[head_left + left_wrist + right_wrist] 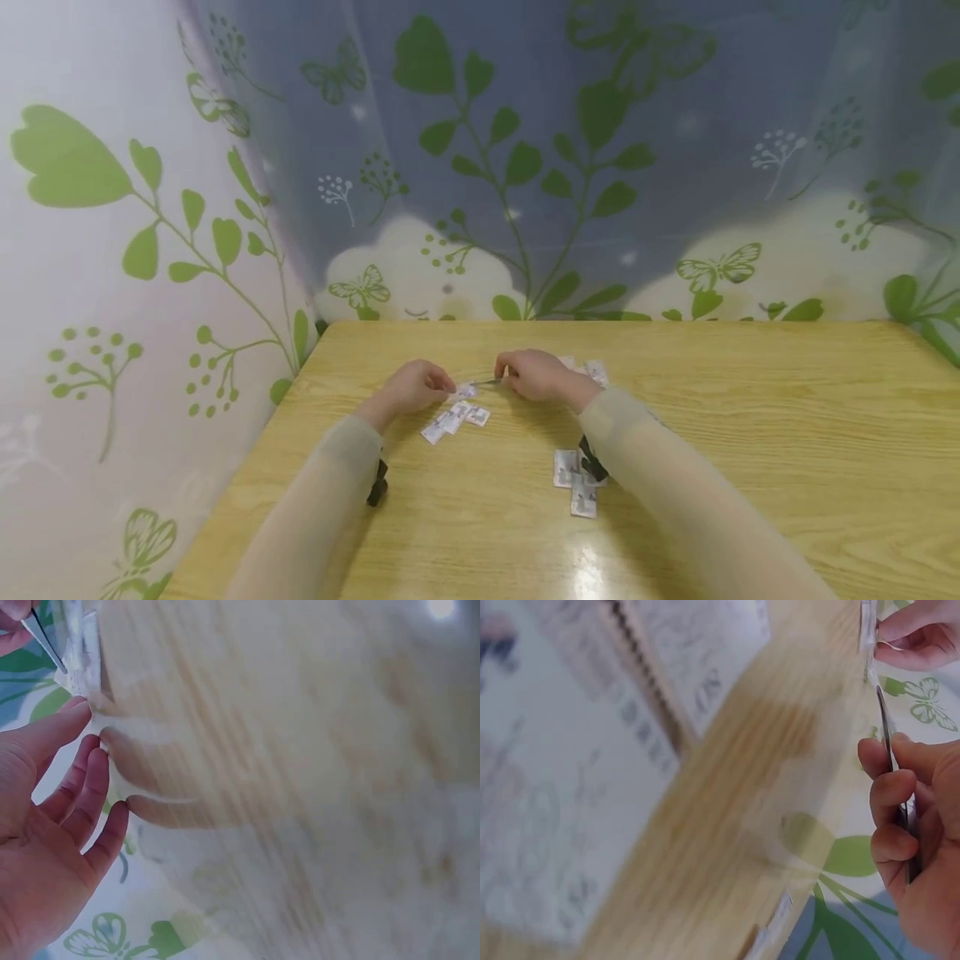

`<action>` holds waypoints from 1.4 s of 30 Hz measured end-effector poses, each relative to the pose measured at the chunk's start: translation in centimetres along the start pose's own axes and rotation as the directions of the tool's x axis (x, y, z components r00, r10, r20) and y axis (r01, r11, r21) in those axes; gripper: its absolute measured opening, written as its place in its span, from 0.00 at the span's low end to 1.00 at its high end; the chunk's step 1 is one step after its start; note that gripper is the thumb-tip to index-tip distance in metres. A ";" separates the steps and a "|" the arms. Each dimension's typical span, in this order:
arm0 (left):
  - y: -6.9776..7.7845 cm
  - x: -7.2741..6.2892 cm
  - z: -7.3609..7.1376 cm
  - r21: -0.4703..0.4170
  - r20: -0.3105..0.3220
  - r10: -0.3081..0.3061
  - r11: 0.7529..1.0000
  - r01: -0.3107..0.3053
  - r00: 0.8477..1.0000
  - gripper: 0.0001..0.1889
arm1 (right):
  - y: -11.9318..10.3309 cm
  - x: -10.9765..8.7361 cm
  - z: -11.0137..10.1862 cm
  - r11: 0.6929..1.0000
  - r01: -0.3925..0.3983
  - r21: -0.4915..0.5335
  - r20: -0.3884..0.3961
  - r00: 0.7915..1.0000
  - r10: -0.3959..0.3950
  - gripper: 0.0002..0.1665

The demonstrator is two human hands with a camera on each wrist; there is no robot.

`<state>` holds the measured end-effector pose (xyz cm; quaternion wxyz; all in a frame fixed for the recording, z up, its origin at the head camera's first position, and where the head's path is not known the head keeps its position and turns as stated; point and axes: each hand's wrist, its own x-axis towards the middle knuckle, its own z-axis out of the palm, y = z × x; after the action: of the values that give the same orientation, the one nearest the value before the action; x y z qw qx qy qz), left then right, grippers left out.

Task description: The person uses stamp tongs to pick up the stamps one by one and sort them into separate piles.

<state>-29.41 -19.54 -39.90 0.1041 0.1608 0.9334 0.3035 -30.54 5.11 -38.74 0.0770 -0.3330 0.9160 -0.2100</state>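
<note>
Just ahead of the right grip point(534, 375), which holds a slim metal tool point(487, 382), a packet point(468, 390) meets the left grip point(414, 387), whether pinched I cannot tell; loosely steadied, it could slip under the tip.

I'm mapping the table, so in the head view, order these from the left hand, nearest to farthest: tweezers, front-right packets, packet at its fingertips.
1. Packet: at the left hand's fingertips.
2. Tweezers: just to the right, in the right hand.
3. Front-right packets: farther right, toward the wearer.
</note>
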 end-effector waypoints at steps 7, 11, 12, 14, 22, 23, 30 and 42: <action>0.6 -0.2 -0.2 -0.016 0.004 0.046 0.999 -0.046 0.999 0.05 | 0.8 -1.7 -1.6 0.999 0.005 0.033 -0.034 0.999 -0.003 0.07; 2.3 -0.7 0.3 0.021 0.026 0.105 0.994 -0.106 0.994 0.07 | 1.8 -3.2 -2.3 0.998 0.006 0.065 -0.043 0.999 -0.003 0.08; 2.7 -0.8 0.5 0.024 0.034 0.122 0.992 -0.122 0.992 0.07 | 2.0 -3.6 -2.4 0.997 0.014 0.078 -0.041 0.999 -0.011 0.08; 3.4 -1.1 0.9 0.028 0.049 0.159 0.987 -0.160 0.986 0.08 | 2.3 -4.4 -2.6 0.993 0.029 0.114 -0.035 0.999 -0.025 0.08; 5.0 -0.9 3.2 0.069 0.082 0.284 0.955 -0.289 0.955 0.08 | 2.6 -7.5 -2.8 0.989 0.036 0.141 0.026 0.999 -0.040 0.08; 5.1 -0.7 3.5 0.078 0.089 0.286 0.953 -0.293 0.954 0.08 | 2.8 -7.7 -2.7 0.990 0.040 0.136 0.028 0.999 -0.045 0.08; 5.3 -0.3 4.3 0.144 0.141 0.315 0.931 -0.334 0.938 0.07 | 3.5 -8.7 -1.9 0.992 0.036 0.122 0.052 0.998 -0.042 0.07; 5.2 0.3 4.7 0.198 0.142 0.288 0.929 -0.312 0.947 0.06 | 3.0 -9.8 -0.9 0.992 0.089 0.088 0.049 0.994 -0.093 0.06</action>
<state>-27.06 -12.98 -40.55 0.0898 0.3286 0.9181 0.2025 -25.00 13.76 -39.20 0.1060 -0.3763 0.8876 -0.2436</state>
